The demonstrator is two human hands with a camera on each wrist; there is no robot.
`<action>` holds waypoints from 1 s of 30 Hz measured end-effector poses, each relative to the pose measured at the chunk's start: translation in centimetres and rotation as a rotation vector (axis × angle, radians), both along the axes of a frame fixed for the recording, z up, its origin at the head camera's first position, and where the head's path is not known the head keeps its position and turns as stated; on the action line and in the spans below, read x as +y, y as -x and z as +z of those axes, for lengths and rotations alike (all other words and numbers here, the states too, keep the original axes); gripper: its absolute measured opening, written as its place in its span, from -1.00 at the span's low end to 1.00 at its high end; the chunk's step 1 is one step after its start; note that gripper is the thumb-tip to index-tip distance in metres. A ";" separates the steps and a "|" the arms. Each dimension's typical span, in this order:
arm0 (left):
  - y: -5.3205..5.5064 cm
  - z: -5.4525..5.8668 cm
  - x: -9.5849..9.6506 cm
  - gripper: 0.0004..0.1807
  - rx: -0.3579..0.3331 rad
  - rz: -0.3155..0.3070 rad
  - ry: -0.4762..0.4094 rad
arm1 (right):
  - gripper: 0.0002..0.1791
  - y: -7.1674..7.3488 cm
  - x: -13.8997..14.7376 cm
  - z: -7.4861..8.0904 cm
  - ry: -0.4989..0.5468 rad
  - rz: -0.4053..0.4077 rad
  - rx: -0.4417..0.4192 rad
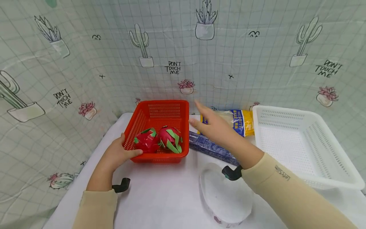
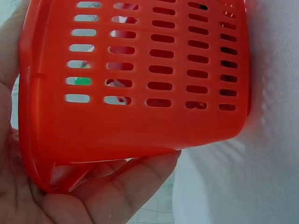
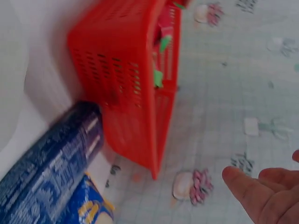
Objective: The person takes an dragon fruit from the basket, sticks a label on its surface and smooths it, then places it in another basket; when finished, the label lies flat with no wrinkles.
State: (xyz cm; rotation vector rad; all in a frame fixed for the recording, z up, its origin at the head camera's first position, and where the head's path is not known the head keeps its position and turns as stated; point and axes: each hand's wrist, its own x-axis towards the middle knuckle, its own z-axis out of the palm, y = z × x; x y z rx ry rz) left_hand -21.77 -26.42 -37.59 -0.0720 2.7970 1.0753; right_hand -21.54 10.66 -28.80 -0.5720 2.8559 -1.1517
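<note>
A red plastic basket [image 1: 160, 158] sits on the white table in the head view, with two dragon fruits inside. The left dragon fruit [image 1: 147, 141] is glossy red; the other dragon fruit [image 1: 169, 135] carries long green leaf strips. My left hand [image 1: 115, 154] grips the basket by its near left corner, thumb over the rim. In the left wrist view, its fingers curl under the rim of the basket [image 2: 131, 133]. My right hand [image 1: 215, 125] hovers just right of the basket with fingers extended, holding nothing. It appears at the lower right of the right wrist view.
A long dark-blue package [image 1: 213, 149] lies right of the basket. Behind it is a yellow-and-blue packet [image 1: 238, 119]. A white basket [image 1: 323, 143] stands at the right. A round whitish dish [image 1: 226, 197] lies at the front, partly below the right wrist. A patterned cloth [image 1: 211, 63] hangs behind.
</note>
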 end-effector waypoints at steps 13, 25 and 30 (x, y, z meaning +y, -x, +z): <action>-0.2 0.0 0.0 0.33 0.006 0.005 -0.038 | 0.04 2.4 -9.0 -5.4 -0.140 0.162 -0.143; -0.2 0.0 0.2 0.37 0.002 -0.001 -0.039 | 0.03 3.7 -12.2 -7.2 -0.314 0.146 -0.128; -0.2 0.0 0.1 0.38 -0.008 0.006 -0.017 | -0.03 3.9 -13.0 -7.1 -0.333 0.104 -0.190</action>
